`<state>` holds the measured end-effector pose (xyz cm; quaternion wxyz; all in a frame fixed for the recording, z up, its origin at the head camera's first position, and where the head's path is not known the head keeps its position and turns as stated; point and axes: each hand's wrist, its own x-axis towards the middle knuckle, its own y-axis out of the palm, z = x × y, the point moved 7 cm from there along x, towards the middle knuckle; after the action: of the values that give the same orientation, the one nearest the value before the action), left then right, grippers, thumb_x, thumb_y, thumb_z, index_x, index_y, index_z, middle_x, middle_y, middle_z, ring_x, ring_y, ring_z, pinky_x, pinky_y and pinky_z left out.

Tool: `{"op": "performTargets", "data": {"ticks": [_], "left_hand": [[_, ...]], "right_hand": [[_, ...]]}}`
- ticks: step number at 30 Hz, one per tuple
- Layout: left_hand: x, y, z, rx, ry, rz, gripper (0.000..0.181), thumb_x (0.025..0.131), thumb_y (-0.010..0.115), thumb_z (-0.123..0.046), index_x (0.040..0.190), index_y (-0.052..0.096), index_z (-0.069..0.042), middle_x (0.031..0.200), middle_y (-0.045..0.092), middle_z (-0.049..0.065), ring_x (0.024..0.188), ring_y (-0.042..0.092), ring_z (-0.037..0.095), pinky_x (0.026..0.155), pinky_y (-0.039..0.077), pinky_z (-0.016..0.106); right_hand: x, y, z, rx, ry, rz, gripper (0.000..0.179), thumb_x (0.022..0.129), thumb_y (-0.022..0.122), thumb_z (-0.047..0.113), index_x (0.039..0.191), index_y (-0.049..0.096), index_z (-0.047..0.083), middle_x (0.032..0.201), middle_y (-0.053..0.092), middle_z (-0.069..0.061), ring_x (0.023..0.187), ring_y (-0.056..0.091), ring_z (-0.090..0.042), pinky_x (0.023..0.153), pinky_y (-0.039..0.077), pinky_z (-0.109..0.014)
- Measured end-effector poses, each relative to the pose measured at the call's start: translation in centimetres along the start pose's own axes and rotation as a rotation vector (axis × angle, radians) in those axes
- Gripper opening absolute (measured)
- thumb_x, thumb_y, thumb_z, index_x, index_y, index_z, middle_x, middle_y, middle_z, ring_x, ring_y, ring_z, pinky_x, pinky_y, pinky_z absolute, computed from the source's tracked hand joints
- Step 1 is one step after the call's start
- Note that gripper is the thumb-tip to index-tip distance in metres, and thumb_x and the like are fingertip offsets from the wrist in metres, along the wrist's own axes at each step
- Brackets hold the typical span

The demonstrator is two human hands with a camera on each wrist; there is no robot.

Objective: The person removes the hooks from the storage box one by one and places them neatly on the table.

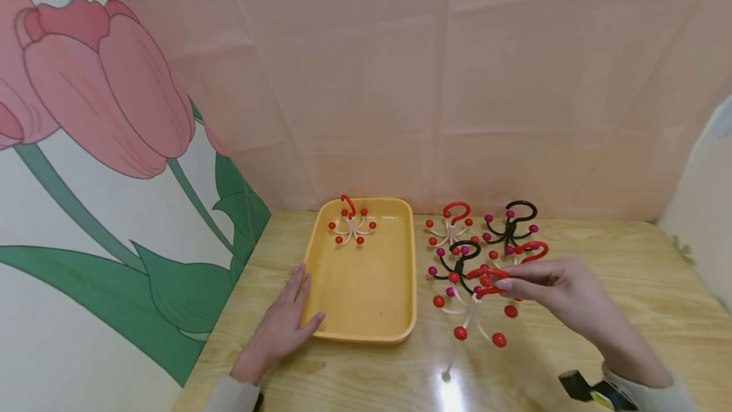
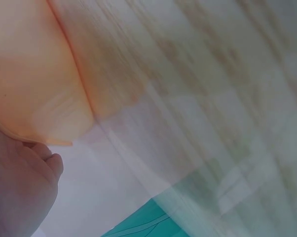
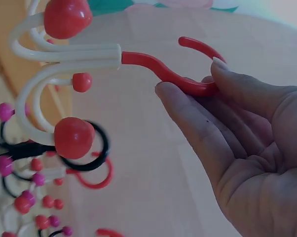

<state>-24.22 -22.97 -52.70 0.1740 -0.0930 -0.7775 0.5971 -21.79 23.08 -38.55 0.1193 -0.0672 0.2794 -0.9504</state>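
My right hand (image 1: 563, 294) pinches the red curved top of a multi-prong hanging hook (image 3: 170, 74), with white prongs ending in red balls. It is held over the table, in front of the other hooks. My left hand (image 1: 280, 320) rests along the left side of a yellow tray (image 1: 414, 272), fingers extended at its rim and thumb over the near corner. Inside the tray, toward its far end, stands another red-and-white hanging hook (image 1: 351, 227). In the left wrist view, part of the left hand (image 2: 27, 182) shows against the tray's edge.
Right of the tray stand several more hooks: a red-and-white hook (image 1: 452, 227) at the back, a black hook (image 1: 510, 229) with magenta balls, and a second black hook (image 1: 460, 264). Pinkish cloth (image 1: 366, 81) hangs behind the wooden table (image 1: 629, 259); a tulip-painted panel (image 1: 103, 94) stands left.
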Motion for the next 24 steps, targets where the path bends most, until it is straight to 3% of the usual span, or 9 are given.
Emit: {"op": "performTargets", "data": {"ticks": [11,19,24], "left_hand": [[-0.1,0.0,0.0,-0.004,0.006,0.006,0.087,0.105,0.053,-0.056,0.164,0.026,0.003,0.178,0.009,0.016,0.166,0.014,0.031,0.131,0.027,0.047],[-0.1,0.2,0.0,-0.007,0.005,0.008,0.087,0.105,0.054,-0.055,0.164,0.027,0.003,0.178,0.01,0.016,0.166,0.015,0.032,0.13,0.028,0.048],[0.0,0.2,0.0,-0.008,0.002,0.005,0.087,0.105,0.053,-0.056,0.164,0.027,0.002,0.178,0.01,0.016,0.166,0.015,0.031,0.13,0.028,0.048]], "right_hand": [[-0.8,2.4,-4.1,0.04,0.021,-0.019,0.024,0.097,0.076,0.024,0.118,0.081,0.013,0.105,0.083,0.001,0.09,0.079,-0.008,0.077,0.062,-0.025],[-0.2,3.9,-4.7,0.025,-0.017,-0.004,0.023,0.098,0.076,0.025,0.118,0.081,0.018,0.111,0.082,-0.003,0.094,0.075,-0.004,0.078,0.063,-0.026],[0.6,4.5,-5.3,0.029,0.001,0.024,0.024,0.098,0.075,0.028,0.119,0.081,0.017,0.111,0.082,-0.006,0.094,0.077,-0.006,0.079,0.062,-0.024]]}}
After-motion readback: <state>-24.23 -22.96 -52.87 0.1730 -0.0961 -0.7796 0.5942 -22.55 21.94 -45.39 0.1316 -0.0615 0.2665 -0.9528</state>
